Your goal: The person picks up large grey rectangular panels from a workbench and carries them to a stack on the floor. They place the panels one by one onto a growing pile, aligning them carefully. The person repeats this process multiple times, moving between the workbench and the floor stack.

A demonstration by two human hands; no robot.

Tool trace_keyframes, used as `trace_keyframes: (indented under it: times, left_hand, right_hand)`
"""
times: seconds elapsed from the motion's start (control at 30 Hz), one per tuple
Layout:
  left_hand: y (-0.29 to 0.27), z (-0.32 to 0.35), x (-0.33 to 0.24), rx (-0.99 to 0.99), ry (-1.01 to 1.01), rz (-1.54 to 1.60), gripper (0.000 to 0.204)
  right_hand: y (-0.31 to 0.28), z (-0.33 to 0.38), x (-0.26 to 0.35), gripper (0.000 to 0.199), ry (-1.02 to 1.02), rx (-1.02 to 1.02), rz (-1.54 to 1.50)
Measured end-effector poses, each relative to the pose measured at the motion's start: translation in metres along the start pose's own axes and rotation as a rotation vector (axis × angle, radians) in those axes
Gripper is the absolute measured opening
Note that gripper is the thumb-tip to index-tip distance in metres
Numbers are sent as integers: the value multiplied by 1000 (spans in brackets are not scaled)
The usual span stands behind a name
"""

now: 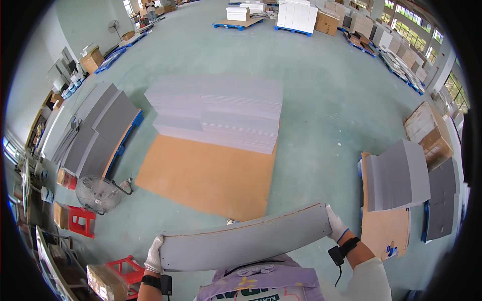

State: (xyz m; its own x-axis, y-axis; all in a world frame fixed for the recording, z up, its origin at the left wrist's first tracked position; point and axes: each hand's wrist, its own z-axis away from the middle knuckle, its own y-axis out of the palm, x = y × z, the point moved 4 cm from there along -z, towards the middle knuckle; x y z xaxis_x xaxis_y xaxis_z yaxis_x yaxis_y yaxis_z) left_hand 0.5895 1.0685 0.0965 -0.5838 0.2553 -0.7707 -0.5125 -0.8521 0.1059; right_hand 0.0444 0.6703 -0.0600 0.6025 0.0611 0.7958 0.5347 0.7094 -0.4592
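Observation:
Both hands carry a long grey board (246, 240) held level in front of my chest. My left hand (153, 256), in a white glove, grips its left end. My right hand (335, 223), also gloved, grips its right end. Ahead on the floor lies a brown cardboard sheet (206, 175) with a stack of grey boards (221, 113) on its far part.
A pallet with grey sheets (98, 133) lies to the left, near a floor fan (98, 194) and red stools (82, 220). More grey sheets (399, 175) and cardboard boxes (429, 131) sit to the right. Pallets of white stacks (296, 15) stand far off.

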Motion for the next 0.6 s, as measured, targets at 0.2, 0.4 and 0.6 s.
trace_keyframes:
  times: [0.2,0.4,0.6]
  left_hand:
    - [78,-127,-81,200,-8,99,54]
    - [170,-249,-146,158,106,-41,63]
    - [264,-350,-164,98,66,32,70]
  right_hand:
    - [-42,-115,40,78,162,-111,-488]
    - [-81,-220,121,58,496,-325,-1237]
    - [-134,-388,109,66,241,-225,-529]
